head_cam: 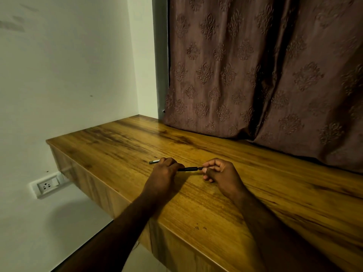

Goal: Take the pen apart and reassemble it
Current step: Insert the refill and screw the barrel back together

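Pen [190, 169]: slim black cylinder, glossy, lying near-horizontal just above the desk between both hands.
Left hand [164, 169]: curled closed around the pen's left end; knuckles up.
Right hand [220, 171]: fingertips pinched on the pen's right end, remaining fingers folded.
Loose part [154, 161]: short grey-silver tube, lying on the desk at 10 o'clock from the left hand, just beside its fingers; contact cannot be told.
Desk [216, 209]: wood-grain laminate, smooth, dark streaks, squared edge.
Curtain [255, 75]: brown fabric, embossed floral motifs, hem resting on the desk at 1 o'clock.
Wall socket [47, 185]: white rectangular plate, 8 o'clock.
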Action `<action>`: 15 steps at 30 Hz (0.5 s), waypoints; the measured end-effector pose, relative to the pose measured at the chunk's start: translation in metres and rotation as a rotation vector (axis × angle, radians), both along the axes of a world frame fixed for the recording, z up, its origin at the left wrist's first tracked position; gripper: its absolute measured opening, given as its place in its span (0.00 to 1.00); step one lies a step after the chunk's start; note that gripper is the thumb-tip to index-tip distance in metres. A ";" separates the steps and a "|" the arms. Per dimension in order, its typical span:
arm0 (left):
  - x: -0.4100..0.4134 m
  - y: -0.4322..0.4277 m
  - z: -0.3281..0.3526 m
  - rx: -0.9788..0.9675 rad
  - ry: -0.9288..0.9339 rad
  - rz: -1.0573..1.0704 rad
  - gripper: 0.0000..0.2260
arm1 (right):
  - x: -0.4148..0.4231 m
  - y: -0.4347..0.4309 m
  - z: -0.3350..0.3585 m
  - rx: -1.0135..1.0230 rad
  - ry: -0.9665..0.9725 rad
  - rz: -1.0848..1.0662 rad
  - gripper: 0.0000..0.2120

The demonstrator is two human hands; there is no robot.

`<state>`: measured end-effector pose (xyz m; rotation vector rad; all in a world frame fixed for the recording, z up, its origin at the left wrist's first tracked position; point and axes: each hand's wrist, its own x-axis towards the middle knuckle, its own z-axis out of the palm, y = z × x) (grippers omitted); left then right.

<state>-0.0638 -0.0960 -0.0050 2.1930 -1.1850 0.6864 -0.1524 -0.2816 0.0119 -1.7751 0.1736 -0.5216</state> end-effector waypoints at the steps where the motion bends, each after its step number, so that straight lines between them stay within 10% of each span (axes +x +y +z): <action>1: 0.001 0.000 0.000 0.003 0.003 -0.003 0.10 | 0.000 0.000 0.000 0.005 0.001 0.007 0.05; 15: 0.001 0.001 -0.001 0.027 0.006 -0.009 0.11 | 0.001 0.005 -0.001 -0.147 0.075 0.005 0.08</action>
